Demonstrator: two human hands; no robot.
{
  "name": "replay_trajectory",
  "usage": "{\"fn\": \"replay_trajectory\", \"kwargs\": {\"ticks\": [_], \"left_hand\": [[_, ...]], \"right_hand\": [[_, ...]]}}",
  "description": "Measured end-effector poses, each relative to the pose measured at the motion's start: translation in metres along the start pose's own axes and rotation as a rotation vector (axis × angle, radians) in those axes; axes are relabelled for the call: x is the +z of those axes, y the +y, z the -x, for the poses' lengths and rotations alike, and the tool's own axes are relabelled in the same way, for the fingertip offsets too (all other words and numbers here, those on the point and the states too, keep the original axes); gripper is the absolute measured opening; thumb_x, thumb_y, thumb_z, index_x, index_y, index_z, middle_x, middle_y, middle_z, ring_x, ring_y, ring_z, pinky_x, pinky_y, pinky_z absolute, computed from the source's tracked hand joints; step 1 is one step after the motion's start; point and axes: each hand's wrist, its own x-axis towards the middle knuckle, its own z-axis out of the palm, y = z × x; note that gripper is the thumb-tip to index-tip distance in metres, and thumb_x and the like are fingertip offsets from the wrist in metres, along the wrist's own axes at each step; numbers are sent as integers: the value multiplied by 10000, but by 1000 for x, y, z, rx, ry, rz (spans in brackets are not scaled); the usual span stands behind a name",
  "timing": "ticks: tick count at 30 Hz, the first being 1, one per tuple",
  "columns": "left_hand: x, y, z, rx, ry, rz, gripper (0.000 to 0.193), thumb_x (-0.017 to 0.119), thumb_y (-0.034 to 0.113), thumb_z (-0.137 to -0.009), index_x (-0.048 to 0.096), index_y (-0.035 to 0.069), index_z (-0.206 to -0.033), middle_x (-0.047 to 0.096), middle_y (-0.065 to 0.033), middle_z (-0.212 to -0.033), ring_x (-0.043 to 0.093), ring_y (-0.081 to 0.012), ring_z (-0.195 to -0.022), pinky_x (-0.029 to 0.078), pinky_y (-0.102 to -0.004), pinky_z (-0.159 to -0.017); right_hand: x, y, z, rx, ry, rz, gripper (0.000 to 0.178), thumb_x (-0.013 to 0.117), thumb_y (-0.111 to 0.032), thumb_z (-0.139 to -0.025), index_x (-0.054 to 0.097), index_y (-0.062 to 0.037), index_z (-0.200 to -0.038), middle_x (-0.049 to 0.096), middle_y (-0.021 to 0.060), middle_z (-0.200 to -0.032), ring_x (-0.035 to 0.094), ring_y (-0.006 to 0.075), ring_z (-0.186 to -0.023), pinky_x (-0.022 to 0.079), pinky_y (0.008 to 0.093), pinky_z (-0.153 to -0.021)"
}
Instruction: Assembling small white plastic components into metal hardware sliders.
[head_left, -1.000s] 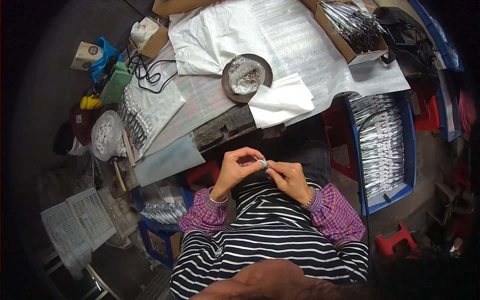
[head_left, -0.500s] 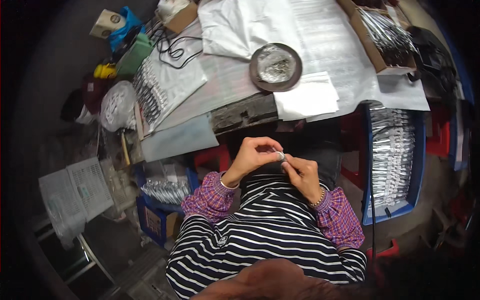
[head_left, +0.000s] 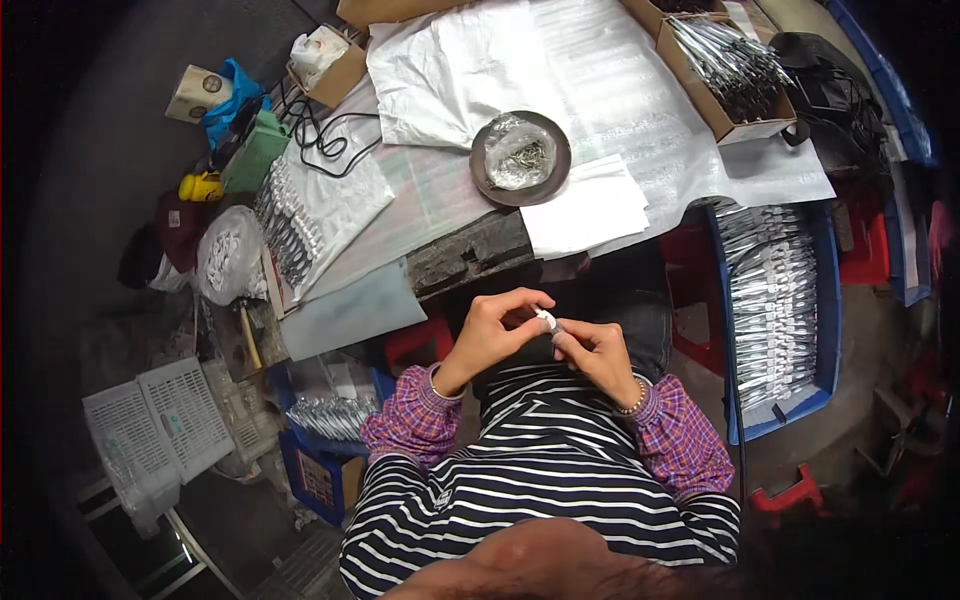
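Note:
Above my lap, both hands meet at a small white piece, too small and too covered by fingers to name. My left hand has its thumb against the piece, and its index finger arches above. From the other side, my right hand pinches the piece between thumb and bent fingers. Beyond them on the table is a round dark dish with a clear plastic bag of small metal parts in it. White paper sheets lie beside the dish at the table's near edge.
At right stands a blue crate of tagged metal pieces; a smaller blue bin is at left. A cardboard box of slender metal pieces sits back right. A black cable and bagged metal pieces lie at the table's left.
The view has shifted, so table things appear further left. My fingers have moved slightly around the small white piece, and more of it shows between them.

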Motion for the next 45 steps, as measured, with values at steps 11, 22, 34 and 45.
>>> {"fn": "replay_trajectory", "kwargs": {"ticks": [11,22,34,45], "left_hand": [[-56,52,-105,581,347,-684,161,645,24,-730,662,50,-888,634,-99,-806,577,-293,-758,474,-352,-695],[-53,40,-141,534,349,-880,89,657,51,-706,663,78,-791,589,-47,-790,536,-248,-795,459,-346,-699],[-60,53,-119,467,399,-496,93,637,25,-736,661,33,-826,661,-49,-757,585,-124,-631,440,-234,-583],[-27,19,-24,-21,-138,388,115,586,-65,-807,610,-44,-918,640,-89,-873,611,-134,-825,496,-249,-769]], "right_hand": [[-2,7,4,62,-15,-169,211,589,-143,-874,668,-2,-1011,627,16,-642,523,35,-519,415,179,-472],[-3,13,4,11,14,-110,206,595,-146,-864,676,-12,-998,639,30,-639,532,42,-514,417,188,-466],[-3,17,3,41,52,-211,245,593,-133,-871,647,2,-1068,638,29,-672,518,41,-528,403,180,-471],[-4,14,0,89,86,-276,254,570,-108,-893,614,21,-1108,619,23,-714,497,35,-560,386,155,-504]]}}
